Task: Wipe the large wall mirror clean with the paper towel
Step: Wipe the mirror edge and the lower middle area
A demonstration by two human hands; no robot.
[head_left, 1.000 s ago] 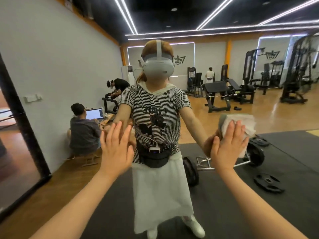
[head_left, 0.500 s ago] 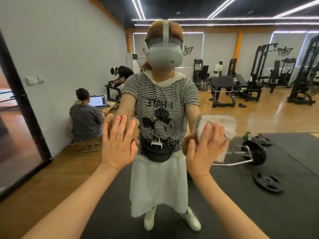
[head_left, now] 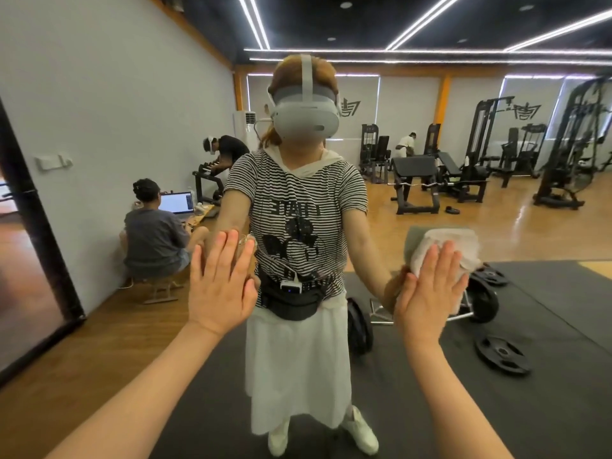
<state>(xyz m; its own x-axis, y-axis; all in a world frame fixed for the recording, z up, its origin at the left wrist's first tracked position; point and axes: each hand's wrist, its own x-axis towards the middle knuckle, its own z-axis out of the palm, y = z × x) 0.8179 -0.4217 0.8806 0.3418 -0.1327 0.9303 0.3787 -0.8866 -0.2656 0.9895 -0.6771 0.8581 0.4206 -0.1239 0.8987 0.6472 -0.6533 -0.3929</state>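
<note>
Head view, facing the large frameless wall mirror, which fills nearly the whole field; its dark edge strip stands at 9 o'clock. Two bare forearms rise from the lower edge. The left hand, just left of centre, lies flat against the glass with fingers straight and together, holding nothing. The right hand, at 3 o'clock from the left one, is likewise flat with straight fingers and presses one crumpled white paper towel onto the mirror; the towel projects above and to the right of the fingertips.

Reflected in the glass: one standing person in a black-and-white striped short-sleeved top, a white skirt, a black waist bag and a grey head-mounted visor, whose reflected palms meet the two real hands. At 9 o'clock, one person sits on a low stool before one open silver laptop; behind, one person in black bends over a rack. At 1 o'clock, one distant person in white stands among black weight machines.

On the dark floor mat, at 4 o'clock, lies one loose black weight plate; a second plate lies flat at 3 o'clock, near a loaded steel bar frame. Four white light strips cross the black ceiling.
</note>
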